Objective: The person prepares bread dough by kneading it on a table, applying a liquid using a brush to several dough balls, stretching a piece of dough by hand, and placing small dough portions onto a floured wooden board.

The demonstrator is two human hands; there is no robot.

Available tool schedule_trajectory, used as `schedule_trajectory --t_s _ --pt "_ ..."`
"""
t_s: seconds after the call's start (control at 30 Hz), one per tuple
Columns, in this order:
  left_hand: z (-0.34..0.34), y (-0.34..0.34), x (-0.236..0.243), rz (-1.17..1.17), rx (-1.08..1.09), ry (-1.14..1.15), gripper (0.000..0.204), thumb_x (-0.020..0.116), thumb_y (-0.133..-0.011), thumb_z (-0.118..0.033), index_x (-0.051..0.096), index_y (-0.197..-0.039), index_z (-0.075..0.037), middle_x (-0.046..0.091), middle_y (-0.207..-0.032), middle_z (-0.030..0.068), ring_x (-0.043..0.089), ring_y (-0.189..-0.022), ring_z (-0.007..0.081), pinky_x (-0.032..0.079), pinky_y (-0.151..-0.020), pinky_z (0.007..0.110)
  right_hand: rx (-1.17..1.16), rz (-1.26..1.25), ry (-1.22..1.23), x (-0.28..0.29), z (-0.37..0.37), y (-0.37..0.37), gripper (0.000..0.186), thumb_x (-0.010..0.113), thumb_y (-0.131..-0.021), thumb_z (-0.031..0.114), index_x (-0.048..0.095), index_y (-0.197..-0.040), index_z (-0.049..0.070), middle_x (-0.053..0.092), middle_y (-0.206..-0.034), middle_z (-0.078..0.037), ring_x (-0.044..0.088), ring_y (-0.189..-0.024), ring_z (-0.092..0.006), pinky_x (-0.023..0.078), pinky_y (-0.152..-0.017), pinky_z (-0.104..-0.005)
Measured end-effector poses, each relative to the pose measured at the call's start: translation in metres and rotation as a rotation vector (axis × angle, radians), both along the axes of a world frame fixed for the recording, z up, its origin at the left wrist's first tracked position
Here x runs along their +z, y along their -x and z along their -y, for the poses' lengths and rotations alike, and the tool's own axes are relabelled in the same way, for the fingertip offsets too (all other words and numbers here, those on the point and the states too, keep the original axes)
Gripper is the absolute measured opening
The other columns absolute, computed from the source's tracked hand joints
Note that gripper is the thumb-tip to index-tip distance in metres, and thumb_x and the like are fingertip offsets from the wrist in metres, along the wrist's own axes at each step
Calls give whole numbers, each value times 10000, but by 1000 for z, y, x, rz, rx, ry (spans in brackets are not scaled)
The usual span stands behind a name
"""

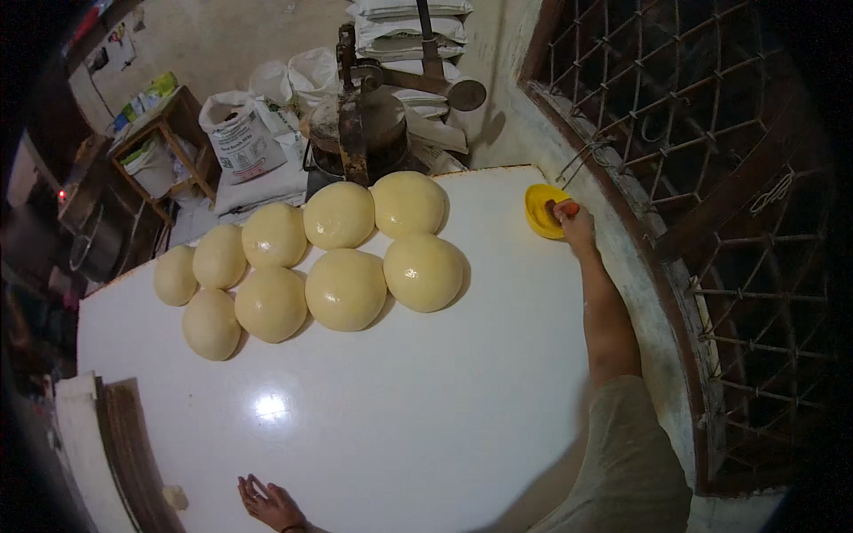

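Note:
My right hand [576, 224] reaches to the far right corner of the white table [418, 382]. Its fingers are closed around a brush [572, 209] with an orange-red handle end; the brush's dark tip is down in a yellow bowl [538, 197]. What the bowl holds is hard to make out. My left hand [269, 505] is low at the near edge of the picture, fingers apart and holding nothing. Several large, round, pale yellow dough balls [346, 290] sit in two rows across the far left half of the table, their tops shiny.
Behind the table stand a dark metal machine [360, 133], an open white sack [240, 133] and stacked sacks [409, 35]. A wooden stand [164, 138] is farther left. A wall with a metal lattice [675, 115] borders the right side. A dough scrap [175, 497] lies near left, beside wooden boards [138, 453].

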State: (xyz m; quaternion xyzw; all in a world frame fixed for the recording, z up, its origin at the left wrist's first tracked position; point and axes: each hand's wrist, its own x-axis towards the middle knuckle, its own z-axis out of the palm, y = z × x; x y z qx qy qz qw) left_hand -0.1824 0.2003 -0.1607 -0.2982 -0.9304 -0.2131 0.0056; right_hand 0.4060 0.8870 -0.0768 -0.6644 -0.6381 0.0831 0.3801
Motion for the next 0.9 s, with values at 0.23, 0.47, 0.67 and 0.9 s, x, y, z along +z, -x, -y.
schedule_trajectory --t_s 0.23,0.47,0.67,0.9 --pt "17 14 -5 288 175 -446 577 579 -996 -79 470 -1549 45 410 -1628 174 386 -1537 346 314 -1277 493 125 98 -16 -48 -29 40 232 726 -1015 204 713 -1056 -23 766 -1006 -171 736 -984 -249 547 -894 -403" --pt "27 28 3 133 89 -33 607 573 -992 -296 554 -1502 31 370 -1682 169 218 -1612 376 156 -1311 568 253 -697 -41 56 71 201 163 756 -1013 76 698 -1154 17 726 -1111 -105 734 -929 -177 640 -815 -298" --pt "35 33 -12 25 -2 127 634 587 -989 -381 575 -1505 -14 322 -1710 223 197 -1622 407 98 -1311 604 796 -710 151 91 208 473 191 779 -991 73 659 -1139 56 693 -1042 -45 717 -909 -139 639 -846 -299" --pt "55 135 -14 154 -109 -30 572 683 -934 -381 632 -1399 -52 454 -1611 185 328 -1545 387 190 -1266 607 1205 84 -206 37 410 733 97 742 -906 48 722 -1000 59 748 -976 -64 682 -978 -159 534 -883 -340"
